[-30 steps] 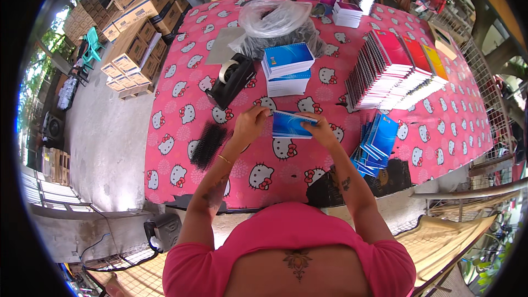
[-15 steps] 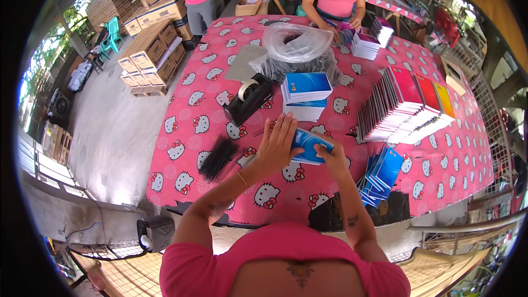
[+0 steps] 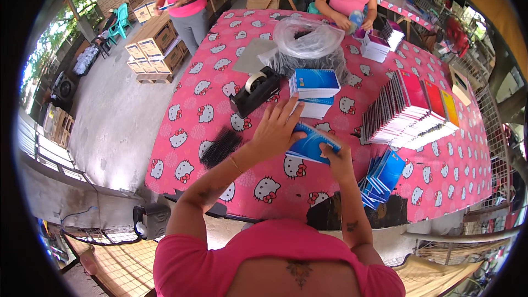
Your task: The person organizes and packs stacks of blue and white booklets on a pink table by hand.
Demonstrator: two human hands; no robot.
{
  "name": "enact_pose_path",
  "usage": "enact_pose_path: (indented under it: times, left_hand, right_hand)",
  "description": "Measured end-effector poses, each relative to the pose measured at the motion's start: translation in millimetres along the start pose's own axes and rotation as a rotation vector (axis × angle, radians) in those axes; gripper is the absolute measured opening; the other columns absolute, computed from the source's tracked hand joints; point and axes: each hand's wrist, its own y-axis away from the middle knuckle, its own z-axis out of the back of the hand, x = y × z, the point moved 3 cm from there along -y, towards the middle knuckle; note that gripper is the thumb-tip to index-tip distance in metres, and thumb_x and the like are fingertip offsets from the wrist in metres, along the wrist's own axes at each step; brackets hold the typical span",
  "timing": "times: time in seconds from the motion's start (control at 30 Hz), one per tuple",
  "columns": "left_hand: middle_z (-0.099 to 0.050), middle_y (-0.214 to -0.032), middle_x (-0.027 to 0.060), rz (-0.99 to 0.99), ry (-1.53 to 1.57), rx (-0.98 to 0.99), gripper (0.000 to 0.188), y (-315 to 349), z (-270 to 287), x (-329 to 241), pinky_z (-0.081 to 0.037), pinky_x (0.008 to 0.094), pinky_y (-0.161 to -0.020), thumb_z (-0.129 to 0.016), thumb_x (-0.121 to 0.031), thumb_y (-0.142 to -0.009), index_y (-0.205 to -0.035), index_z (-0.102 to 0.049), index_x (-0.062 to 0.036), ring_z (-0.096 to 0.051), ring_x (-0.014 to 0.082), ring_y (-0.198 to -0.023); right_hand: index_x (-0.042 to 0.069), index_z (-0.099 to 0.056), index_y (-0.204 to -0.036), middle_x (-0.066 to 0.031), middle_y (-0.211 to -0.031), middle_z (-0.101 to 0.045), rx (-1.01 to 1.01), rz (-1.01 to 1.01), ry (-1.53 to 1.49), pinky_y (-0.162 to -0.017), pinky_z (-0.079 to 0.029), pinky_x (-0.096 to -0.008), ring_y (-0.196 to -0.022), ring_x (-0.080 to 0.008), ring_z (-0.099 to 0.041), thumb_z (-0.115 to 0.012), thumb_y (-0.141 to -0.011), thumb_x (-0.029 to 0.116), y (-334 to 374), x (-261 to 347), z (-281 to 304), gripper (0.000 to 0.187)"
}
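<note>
Blue notebook [image 3: 309, 145] over the counter [image 3: 184, 111], your side of the blue stack [image 3: 317, 80]. Your right hand [image 3: 340, 160] pinches the notebook's right end, fingers closed; your left hand [image 3: 276, 129] has fingers spread, thumb at its left end. Tape dispenser [image 3: 258, 97] left of the stack.

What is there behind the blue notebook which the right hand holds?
Behind the blue notebook stands a stack of blue notebooks, and beyond it a plastic bag. The stack hides part of the bag's lower front.

Bright daylight, glare at left; edges curved, corners black.
</note>
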Motion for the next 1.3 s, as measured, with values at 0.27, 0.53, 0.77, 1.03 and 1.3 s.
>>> enact_pose_path:
  times: [0.27,0.53,0.77,1.03,1.3]
  left_hand:
    - [-0.028,-0.156,0.0254,0.028,-0.287,-0.114,0.089,4.8,-12.4,-22.9,-0.011,0.0640,-0.115,-0.055,-0.056,-0.089,-0.147,-0.031,0.0058,-0.021,0.0394,-0.148]
    - [-0.032,-0.153,0.0264,0.071,-0.255,-0.234,0.088,-3.2,1.2,-28.3,-0.020,0.0632,-0.113,-0.055,-0.056,-0.090,-0.145,-0.033,0.0087,-0.028,0.0396,-0.145]
    - [-0.031,-0.153,0.0274,0.043,-0.225,-0.135,0.084,8.1,-15.4,-51.0,-0.021,0.0619,-0.112,-0.052,-0.054,-0.092,-0.144,-0.034,0.0092,-0.027,0.0428,-0.144]
    - [-0.028,-0.154,0.0289,0.109,-0.161,-0.229,0.088,-2.2,-6.7,-47.0,-0.017,0.0617,-0.114,-0.041,-0.061,-0.095,-0.145,-0.032,0.0104,-0.024,0.0425,-0.145]
    - [-0.040,-0.148,0.0236,0.042,-0.212,-0.121,0.072,19.1,-10.4,-60.6,-0.017,0.0601,-0.115,-0.049,-0.051,-0.095,-0.140,-0.042,0.0053,-0.034,0.0373,-0.141]
  right_hand:
    - [-0.002,-0.063,-0.126,0.0020,-0.085,-0.060,0.011,0.064,0.010,-0.066,-0.041,-0.0217,-0.074,-0.0057,-0.051,-0.064,-0.092,0.010,0.2,-0.3,-13.4,0.036]
    - [-0.001,-0.065,-0.123,0.0030,-0.081,-0.060,0.008,-0.036,-0.029,-0.064,-0.041,-0.0210,-0.072,-0.0050,-0.052,-0.065,-0.090,0.009,2.5,21.7,-11.6,0.034]
    - [-0.003,-0.062,-0.126,0.0025,-0.087,-0.060,0.097,-0.001,-0.012,-0.067,-0.044,-0.0221,-0.076,-0.0053,-0.053,-0.063,-0.092,0.011,5.2,-1.6,4.0,0.037]
    - [-0.004,-0.062,-0.125,0.0027,-0.084,-0.061,0.059,-0.071,-0.109,-0.066,-0.045,-0.0227,-0.074,-0.0054,-0.055,-0.066,-0.089,0.008,13.5,-3.3,-10.9,0.038]
    - [-0.002,-0.063,-0.124,0.0027,-0.088,-0.061,0.065,-0.044,-0.289,-0.069,-0.044,-0.0226,-0.077,-0.0057,-0.053,-0.064,-0.091,0.008,22.4,-6.6,-16.6,0.035]
